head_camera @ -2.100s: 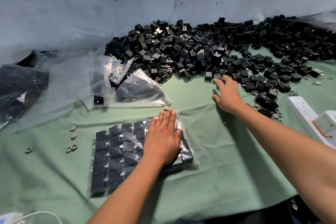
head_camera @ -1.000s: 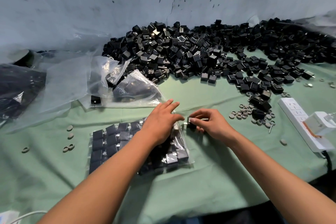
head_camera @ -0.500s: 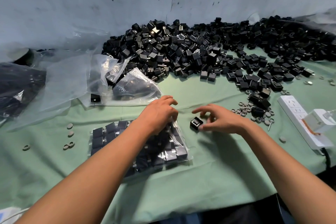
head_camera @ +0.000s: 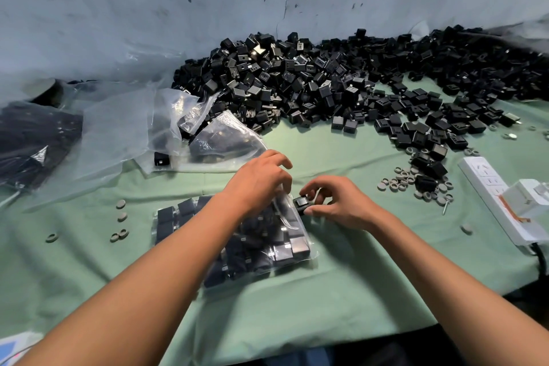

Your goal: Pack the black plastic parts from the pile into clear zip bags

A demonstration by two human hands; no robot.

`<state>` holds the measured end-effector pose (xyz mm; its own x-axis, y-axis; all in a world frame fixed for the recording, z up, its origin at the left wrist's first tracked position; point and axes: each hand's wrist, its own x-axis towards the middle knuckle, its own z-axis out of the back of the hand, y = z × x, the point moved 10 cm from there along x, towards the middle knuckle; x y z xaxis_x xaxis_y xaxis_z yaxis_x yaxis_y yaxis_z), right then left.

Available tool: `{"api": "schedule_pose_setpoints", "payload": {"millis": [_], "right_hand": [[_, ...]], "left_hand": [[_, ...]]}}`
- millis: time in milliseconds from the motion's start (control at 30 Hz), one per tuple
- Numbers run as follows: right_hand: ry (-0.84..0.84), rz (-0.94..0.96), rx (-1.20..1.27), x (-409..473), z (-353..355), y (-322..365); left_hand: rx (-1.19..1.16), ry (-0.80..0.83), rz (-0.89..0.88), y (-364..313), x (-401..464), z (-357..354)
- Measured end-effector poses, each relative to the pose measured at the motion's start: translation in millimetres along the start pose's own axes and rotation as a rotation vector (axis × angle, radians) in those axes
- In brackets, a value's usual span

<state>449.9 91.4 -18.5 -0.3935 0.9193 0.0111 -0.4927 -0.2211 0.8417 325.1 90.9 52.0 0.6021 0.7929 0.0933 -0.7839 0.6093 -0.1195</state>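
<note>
— Both hands meet just past the near edge of the table (head_camera: 297, 315), forearms reaching in from below. How does each one sit?

— Left hand (head_camera: 259, 184) arches over the mouth of the clear zip bag (head_camera: 269, 244), knuckles up, fingers curled down onto the plastic and gripping it, index finger lifted a little. Right hand (head_camera: 341, 203) lies just beside it, thumb and fingertips pinching a single black part (head_camera: 302, 204) at the bag's opening.

— And the bag?

— Flat on the green cloth, already holding rows of black parts, partly hidden under the left wrist.

— What lies beyond?

— To the left, a few grey rings (head_camera: 119, 226) on the cloth, then loose empty clear bags (head_camera: 166, 128) and a dark packed bag (head_camera: 32, 140) at the far left. To the right, a cluster of grey rings (head_camera: 399, 180) and a white power strip (head_camera: 493, 193) with a plug in it.

— Farthest back?

— A large pile of black plastic parts (head_camera: 326, 80) heaped against the pale wall (head_camera: 148, 3), spreading across to the right edge.
</note>
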Motion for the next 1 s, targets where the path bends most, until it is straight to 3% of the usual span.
{"api": "schedule_pose_setpoints", "payload": {"millis": [233, 533, 700, 900, 1000], "right_hand": [[-0.122, -0.030, 0.193, -3, 2, -12], [-0.097, 0.053, 0.193, 1, -16, 10], [-0.192, 0.017, 0.111, -2, -7, 5], [-0.017, -0.085, 0.571, -4, -32, 10], [-0.110, -0.160, 0.619, -2, -22, 4]], "left_hand": [[0.015, -0.003, -0.022, -2, 2, 5], [0.016, -0.018, -0.038, -4, 5, 7], [0.000, -0.009, -0.023, 2, 4, 5], [-0.015, -0.014, -0.019, 2, 5, 3], [-0.018, -0.015, -0.016, 3, 4, 3]]}}
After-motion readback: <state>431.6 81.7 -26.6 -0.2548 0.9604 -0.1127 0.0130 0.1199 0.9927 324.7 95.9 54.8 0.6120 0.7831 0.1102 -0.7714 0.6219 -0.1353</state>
